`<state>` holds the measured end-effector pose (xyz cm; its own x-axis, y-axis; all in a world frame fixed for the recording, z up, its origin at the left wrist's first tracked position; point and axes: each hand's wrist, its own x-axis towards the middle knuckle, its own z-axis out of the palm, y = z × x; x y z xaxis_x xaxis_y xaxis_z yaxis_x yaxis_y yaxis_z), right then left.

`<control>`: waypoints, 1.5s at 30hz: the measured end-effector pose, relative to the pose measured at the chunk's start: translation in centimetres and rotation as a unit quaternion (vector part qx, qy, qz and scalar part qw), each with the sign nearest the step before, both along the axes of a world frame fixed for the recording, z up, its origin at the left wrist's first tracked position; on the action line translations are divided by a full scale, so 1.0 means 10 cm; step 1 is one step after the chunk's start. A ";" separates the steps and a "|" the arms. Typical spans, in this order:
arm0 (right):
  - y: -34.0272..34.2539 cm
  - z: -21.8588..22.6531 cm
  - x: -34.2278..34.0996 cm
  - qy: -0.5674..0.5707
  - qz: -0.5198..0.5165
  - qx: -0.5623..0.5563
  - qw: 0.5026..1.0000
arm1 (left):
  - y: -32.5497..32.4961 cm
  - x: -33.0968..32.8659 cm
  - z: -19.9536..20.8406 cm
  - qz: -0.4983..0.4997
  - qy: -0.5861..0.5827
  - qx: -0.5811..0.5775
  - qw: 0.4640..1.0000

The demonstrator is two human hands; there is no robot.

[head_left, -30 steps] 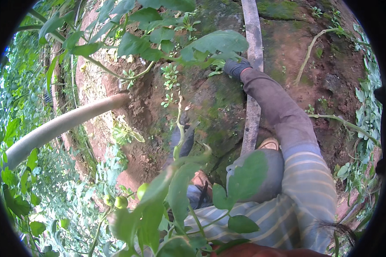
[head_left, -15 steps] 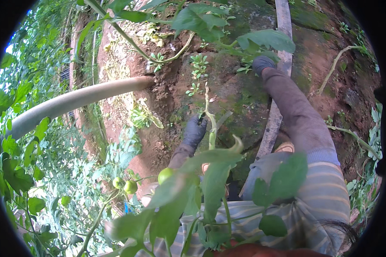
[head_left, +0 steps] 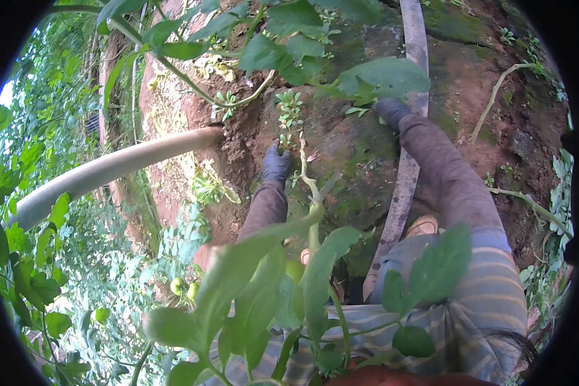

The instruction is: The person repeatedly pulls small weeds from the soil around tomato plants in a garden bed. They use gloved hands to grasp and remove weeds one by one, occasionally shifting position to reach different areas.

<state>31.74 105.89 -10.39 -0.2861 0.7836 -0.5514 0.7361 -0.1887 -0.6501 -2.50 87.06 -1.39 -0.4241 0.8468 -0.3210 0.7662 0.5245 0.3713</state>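
My left hand [head_left: 276, 165], in a dark glove, reaches low over the soil with its fingers slightly apart. Its fingertips are at a small green weed [head_left: 285, 142]; whether they touch it I cannot tell. More small weeds [head_left: 290, 109] grow just beyond. Beside this hand rises a bare, pale plant stem [head_left: 303, 161]. Farther right, my gloved right hand [head_left: 391, 113] looks closed at low green leaves [head_left: 358, 110], partly under a broad overhanging leaf [head_left: 389, 76]. What it holds, if anything, is hidden.
A grey pipe [head_left: 413, 64] runs along the ground past my right arm. Another thick pale pipe [head_left: 116, 154] curves in from the left. Blurred tomato leaves [head_left: 238, 283] hang close in front, with green tomatoes [head_left: 177, 285] at lower left. A bent stem [head_left: 193, 87] arches above.
My left hand has moved forward and a little left, from beside the bare stem to the small weed. My right hand stays by the low leaves; the view has shifted slightly.
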 end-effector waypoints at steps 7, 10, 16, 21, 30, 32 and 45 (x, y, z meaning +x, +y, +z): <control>-0.02 0.11 0.06 0.025 0.040 0.072 0.996 | 0.15 -0.02 -0.33 -0.017 0.029 -0.037 0.999; -0.11 0.17 0.12 0.153 -0.018 -0.001 0.988 | 0.19 0.08 -0.26 -0.021 0.088 -0.040 0.995; -0.23 0.31 0.51 0.249 -0.030 -0.109 0.962 | 0.17 0.06 -0.18 0.010 -0.014 -0.058 0.998; -0.37 0.39 0.84 0.284 -0.186 -0.095 0.936 | 0.29 -0.03 -0.26 0.108 -0.137 -0.053 0.983; -0.26 0.00 0.96 0.140 -0.049 -0.159 0.976 | 1.01 0.21 -0.24 -0.046 -0.100 0.049 0.993; -0.25 -0.06 0.92 0.165 -0.038 -0.104 0.980 | 1.07 0.24 -0.27 -0.101 -0.034 0.016 0.994; -0.26 -0.25 0.86 0.160 -0.023 -0.064 0.985 | 1.23 -0.06 -0.59 0.030 -0.104 0.145 0.983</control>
